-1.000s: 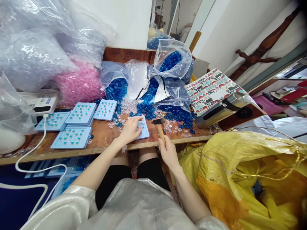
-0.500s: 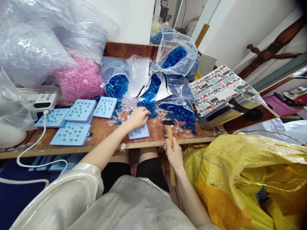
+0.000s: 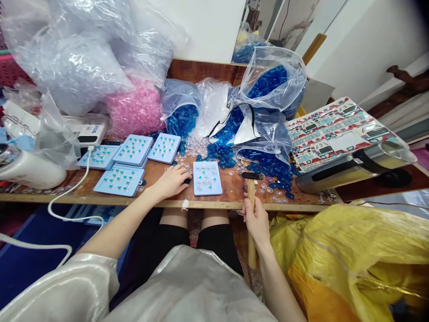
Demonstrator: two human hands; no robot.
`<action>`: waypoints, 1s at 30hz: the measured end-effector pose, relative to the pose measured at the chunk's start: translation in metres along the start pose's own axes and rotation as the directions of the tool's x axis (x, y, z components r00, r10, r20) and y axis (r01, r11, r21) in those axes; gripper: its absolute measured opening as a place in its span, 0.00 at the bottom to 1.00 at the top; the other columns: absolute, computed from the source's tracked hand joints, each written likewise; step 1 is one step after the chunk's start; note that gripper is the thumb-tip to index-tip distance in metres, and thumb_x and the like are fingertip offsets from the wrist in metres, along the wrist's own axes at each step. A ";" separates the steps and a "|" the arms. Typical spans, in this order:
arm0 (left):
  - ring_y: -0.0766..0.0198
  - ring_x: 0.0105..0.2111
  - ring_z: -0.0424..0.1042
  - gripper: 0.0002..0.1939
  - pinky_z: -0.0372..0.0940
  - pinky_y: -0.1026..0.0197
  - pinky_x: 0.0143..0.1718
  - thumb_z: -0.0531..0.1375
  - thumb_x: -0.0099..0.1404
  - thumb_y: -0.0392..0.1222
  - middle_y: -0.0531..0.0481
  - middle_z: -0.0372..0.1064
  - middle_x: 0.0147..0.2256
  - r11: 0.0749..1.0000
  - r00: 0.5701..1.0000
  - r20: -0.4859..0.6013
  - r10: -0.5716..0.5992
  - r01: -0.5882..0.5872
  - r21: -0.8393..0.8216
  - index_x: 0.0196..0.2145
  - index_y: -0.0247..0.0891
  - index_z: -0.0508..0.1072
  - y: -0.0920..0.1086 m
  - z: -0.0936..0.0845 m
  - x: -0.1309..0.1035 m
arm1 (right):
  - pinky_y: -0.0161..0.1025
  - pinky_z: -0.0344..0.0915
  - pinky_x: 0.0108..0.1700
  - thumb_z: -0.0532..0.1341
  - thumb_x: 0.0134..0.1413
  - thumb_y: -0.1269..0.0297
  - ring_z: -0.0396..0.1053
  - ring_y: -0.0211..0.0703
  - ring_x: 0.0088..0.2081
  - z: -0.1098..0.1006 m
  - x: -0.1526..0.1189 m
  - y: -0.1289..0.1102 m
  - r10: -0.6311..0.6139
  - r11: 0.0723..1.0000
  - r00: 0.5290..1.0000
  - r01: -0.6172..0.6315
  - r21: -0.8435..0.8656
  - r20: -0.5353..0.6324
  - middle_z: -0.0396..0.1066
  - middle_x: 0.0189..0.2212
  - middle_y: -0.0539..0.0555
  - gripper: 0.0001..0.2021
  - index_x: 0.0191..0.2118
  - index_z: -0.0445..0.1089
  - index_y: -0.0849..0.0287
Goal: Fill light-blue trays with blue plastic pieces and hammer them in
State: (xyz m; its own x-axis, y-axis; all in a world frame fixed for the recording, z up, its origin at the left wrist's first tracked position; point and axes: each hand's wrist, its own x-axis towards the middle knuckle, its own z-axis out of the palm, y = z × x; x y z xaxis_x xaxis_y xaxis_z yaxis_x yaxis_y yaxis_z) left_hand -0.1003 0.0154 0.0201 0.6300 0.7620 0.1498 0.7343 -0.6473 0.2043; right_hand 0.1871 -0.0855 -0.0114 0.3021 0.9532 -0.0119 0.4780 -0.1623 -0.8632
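Gripping the hammer (image 3: 251, 190) mid-handle, the right hand (image 3: 258, 221) bears a stiff, probably head-heavy tool. Between the hands, the pale blue panel (image 3: 207, 179) looks light and rigid, best held by its rim; the left hand (image 3: 173, 181) curls beside it, its hold unclear.

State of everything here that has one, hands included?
Hammer: held by its handle
Right hand: closed on the hammer
Left hand: palm down over the table, grip unclear
Middle tray: lying flat
Left trays: loaded, some stacked
Left bag of blue pieces: open
White cable: plugged in
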 end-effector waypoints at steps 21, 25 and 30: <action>0.67 0.29 0.65 0.12 0.61 0.63 0.33 0.54 0.56 0.36 0.53 0.66 0.31 0.769 0.919 -0.071 -0.387 0.280 -0.575 0.40 0.37 0.64 0.052 0.004 0.053 | 0.33 0.59 0.24 0.49 0.56 0.50 0.59 0.36 0.19 -0.002 -0.002 -0.007 -0.014 0.999 1.000 0.014 0.030 0.016 0.61 0.18 0.46 0.22 0.46 0.65 0.62; 0.67 0.27 0.66 0.08 0.61 0.64 0.30 0.54 0.58 0.39 0.54 0.68 0.28 0.719 0.929 0.004 -0.370 0.288 -0.632 0.36 0.39 0.68 0.062 0.004 0.062 | 0.32 0.59 0.24 0.50 0.56 0.51 0.59 0.36 0.19 -0.003 -0.002 -0.008 -0.007 0.999 1.000 0.007 0.036 0.018 0.61 0.18 0.46 0.21 0.46 0.65 0.61; 0.65 0.26 0.67 0.04 0.61 0.63 0.30 0.55 0.58 0.39 0.53 0.68 0.25 0.770 0.944 0.019 -0.331 0.282 -0.572 0.30 0.37 0.67 0.067 0.013 0.065 | 0.32 0.59 0.24 0.49 0.56 0.52 0.60 0.36 0.19 -0.003 -0.002 -0.006 -0.018 0.999 1.000 0.018 0.030 0.010 0.62 0.19 0.46 0.21 0.47 0.65 0.61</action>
State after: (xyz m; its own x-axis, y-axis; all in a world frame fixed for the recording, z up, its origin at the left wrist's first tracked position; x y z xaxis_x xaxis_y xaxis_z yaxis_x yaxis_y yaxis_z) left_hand -0.0069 0.0210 0.0310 0.3566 0.9326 0.0552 0.5985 -0.2734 0.7530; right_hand 0.1856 -0.0870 -0.0045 0.2848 0.9586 -0.0018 0.4580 -0.1377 -0.8782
